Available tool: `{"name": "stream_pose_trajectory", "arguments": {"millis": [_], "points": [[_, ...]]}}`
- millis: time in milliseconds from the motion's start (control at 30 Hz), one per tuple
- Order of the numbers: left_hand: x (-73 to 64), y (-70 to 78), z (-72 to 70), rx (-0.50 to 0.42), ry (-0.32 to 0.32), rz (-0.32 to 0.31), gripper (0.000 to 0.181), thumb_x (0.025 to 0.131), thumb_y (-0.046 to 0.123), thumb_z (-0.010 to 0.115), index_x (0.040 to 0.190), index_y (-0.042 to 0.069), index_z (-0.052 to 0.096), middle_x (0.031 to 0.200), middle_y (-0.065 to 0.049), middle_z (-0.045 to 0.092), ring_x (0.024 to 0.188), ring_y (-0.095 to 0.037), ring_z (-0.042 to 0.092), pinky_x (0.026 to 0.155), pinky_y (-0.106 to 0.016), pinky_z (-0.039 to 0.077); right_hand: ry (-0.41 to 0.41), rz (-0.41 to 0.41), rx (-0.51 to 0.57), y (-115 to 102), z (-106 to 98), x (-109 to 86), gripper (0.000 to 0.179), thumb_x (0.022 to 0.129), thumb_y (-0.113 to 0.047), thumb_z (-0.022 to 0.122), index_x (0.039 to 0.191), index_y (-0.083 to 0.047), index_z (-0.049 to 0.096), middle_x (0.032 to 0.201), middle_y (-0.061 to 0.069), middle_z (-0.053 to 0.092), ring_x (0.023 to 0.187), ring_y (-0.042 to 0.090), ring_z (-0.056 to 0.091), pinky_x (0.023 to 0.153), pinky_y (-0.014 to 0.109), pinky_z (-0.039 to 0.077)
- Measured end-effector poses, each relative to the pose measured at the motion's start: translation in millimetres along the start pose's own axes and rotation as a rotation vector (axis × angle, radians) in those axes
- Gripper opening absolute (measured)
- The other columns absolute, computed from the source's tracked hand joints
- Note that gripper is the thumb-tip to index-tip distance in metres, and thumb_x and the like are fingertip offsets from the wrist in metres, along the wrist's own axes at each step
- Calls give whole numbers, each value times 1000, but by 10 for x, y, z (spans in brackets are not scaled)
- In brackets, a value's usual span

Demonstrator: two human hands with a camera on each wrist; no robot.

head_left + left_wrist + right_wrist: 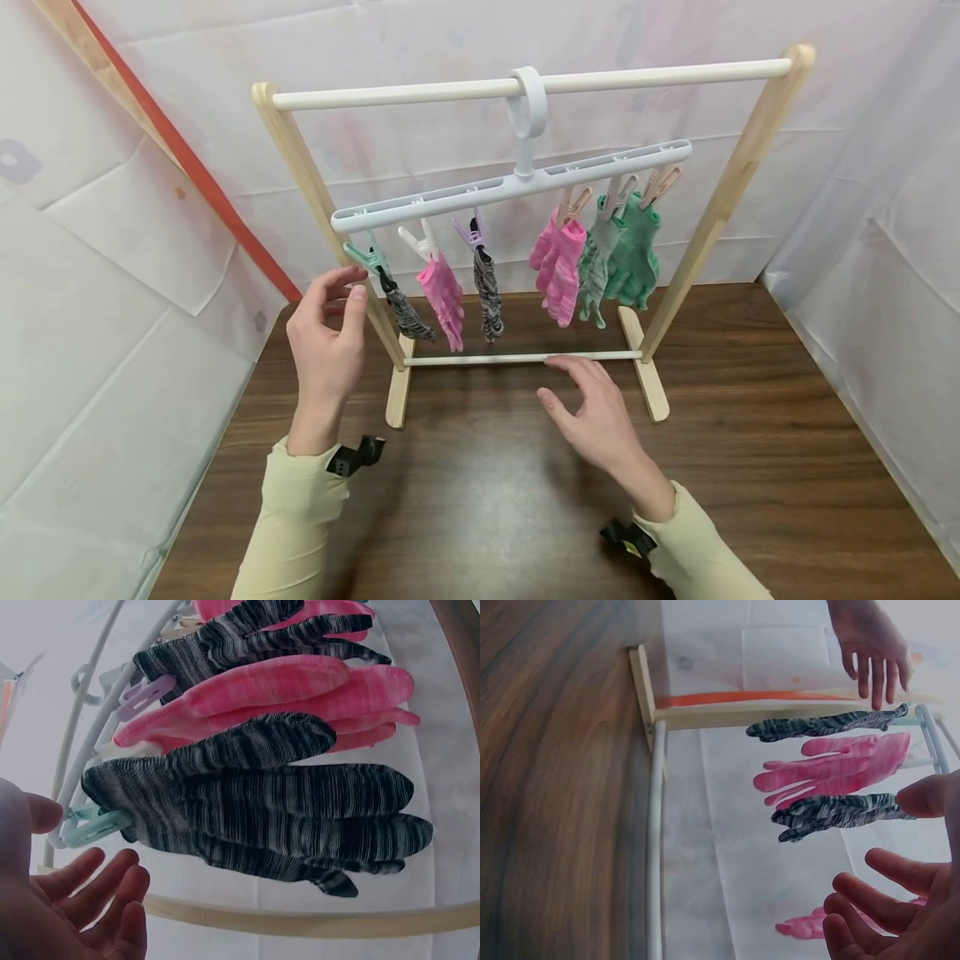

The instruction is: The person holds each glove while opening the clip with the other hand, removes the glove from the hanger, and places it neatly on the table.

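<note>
In the head view, a white hanger point(517, 185) hangs tilted from a wooden rack point(701, 242) on the brown counter point(487, 492); left of centre, a mint clip point(362, 257) holds a striped glove point(408, 319); beside it hang a pink glove point(442, 296) and a second striped glove point(487, 296); green gloves point(632, 254) hang right of centre; the left hand point(327, 329), half open and empty, is just beside the mint clip; the right hand point(596, 412), below centre right, is loosely bent and empty.

In the left wrist view, the striped glove fills the centre; the left hand, lower left, has thumb and fingers apart near the mint clip.

In the right wrist view, the right hand, lower right, has thumb and fingers spread, holding nothing; the left hand shows at upper right.
</note>
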State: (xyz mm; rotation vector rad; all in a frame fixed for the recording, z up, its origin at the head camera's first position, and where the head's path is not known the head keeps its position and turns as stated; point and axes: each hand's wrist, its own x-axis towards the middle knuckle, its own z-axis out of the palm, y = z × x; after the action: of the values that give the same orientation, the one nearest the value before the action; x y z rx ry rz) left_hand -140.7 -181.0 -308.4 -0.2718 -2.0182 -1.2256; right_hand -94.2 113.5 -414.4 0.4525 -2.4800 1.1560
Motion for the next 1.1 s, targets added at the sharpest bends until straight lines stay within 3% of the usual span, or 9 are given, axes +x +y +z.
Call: {"name": "stream_pose_trajectory", "arguments": {"millis": [233, 500, 833, 1100], "points": [[-57, -234, 80, 49, 13, -58, 33, 86, 27, 76, 110, 5, 69, 100, -1, 72, 83, -16, 65, 70, -20, 46, 4, -19, 45, -109, 35, 83, 39, 91, -27, 71, 127, -11, 65, 127, 2, 64, 119, 23, 55, 99, 46, 43], [-101, -215, 179, 119, -24, -75, 43, 78, 40, 84, 98, 5, 66, 84, -3, 69, 71, -17, 60, 62, -22, 43, 23, -50, 92, -241, 28, 187, 39, 91, -27, 71, 127, -13, 64, 127, -1, 63, 112, 18, 56, 92, 43, 45], [-104, -209, 189, 144, -10, -23, 25, 84, 26, 79, 87, 4, 67, 78, -5, 68, 70, -16, 62, 62, -21, 43, 37, -71, 121, -341, 23, 264, 38, 91, -27, 70, 126, -13, 65, 127, -1, 64, 111, 19, 57, 89, 40, 48], [-174, -222, 178, 95, 5, -6, 20, 86, 20, 76, 86, 3, 67, 77, -4, 67, 69, -17, 61, 63, -21, 44, 49, -110, 129, -438, -19, 382, 37, 92, -26, 69, 126, -12, 65, 128, 0, 63, 121, 16, 53, 101, 42, 42]]}}
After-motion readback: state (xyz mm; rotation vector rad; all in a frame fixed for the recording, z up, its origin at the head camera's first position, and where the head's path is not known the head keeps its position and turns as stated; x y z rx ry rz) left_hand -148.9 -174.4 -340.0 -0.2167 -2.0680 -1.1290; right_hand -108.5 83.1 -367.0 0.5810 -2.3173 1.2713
